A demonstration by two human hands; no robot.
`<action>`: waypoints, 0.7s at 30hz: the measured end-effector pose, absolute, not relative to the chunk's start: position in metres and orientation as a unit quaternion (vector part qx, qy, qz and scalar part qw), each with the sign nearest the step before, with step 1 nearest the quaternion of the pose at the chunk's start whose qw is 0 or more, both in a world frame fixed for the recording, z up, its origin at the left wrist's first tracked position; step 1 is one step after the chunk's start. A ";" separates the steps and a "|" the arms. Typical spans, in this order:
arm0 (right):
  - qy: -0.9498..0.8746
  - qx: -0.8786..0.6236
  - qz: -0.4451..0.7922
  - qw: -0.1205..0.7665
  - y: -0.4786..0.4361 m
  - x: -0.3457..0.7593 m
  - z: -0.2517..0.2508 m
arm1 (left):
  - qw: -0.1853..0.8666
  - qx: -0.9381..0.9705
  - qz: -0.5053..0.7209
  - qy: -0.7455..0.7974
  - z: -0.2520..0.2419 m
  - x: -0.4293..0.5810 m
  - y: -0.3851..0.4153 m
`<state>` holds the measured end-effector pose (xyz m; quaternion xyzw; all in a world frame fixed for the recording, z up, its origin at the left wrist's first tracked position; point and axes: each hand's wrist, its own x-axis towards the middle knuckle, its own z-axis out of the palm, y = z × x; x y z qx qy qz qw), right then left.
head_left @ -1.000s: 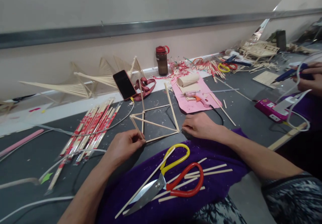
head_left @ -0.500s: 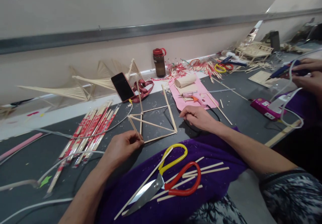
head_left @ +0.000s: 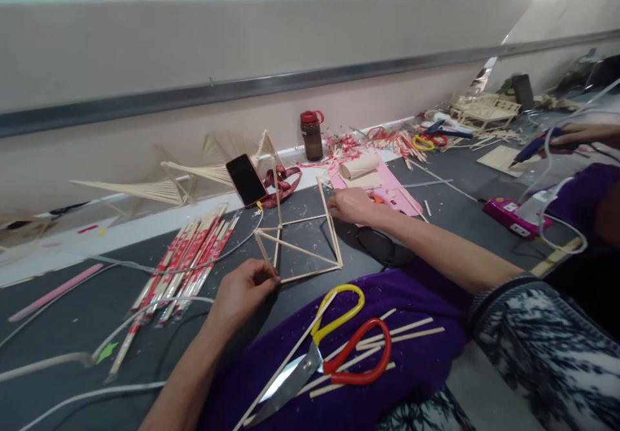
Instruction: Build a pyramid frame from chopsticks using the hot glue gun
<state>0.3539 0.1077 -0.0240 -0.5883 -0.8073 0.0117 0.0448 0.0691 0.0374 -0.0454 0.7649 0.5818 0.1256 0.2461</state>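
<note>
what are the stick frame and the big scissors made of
The stick frame looks like thin bamboo or wood sticks: pale, matte, unpainted, probably glued at the joints. The scissors have shiny bare metal blades, likely steel; their glossy yellow and red handle loops look like plastic or a plastic coating.

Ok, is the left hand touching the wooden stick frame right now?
Touching. The head view shows the left hand with its fingertips pinched on the near-left corner of the wooden stick frame, with no gap between them.
</note>
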 end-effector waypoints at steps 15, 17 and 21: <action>-0.796 -0.585 0.102 0.112 0.121 0.350 -0.047 | 0.278 0.723 0.225 0.591 -0.045 0.061 0.032; -0.795 -0.582 0.110 0.134 0.116 0.353 -0.045 | 0.280 0.728 0.242 0.577 -0.047 0.056 0.035; -0.793 -0.571 0.120 0.175 0.104 0.359 -0.042 | 0.303 0.704 0.276 0.580 -0.048 0.050 0.047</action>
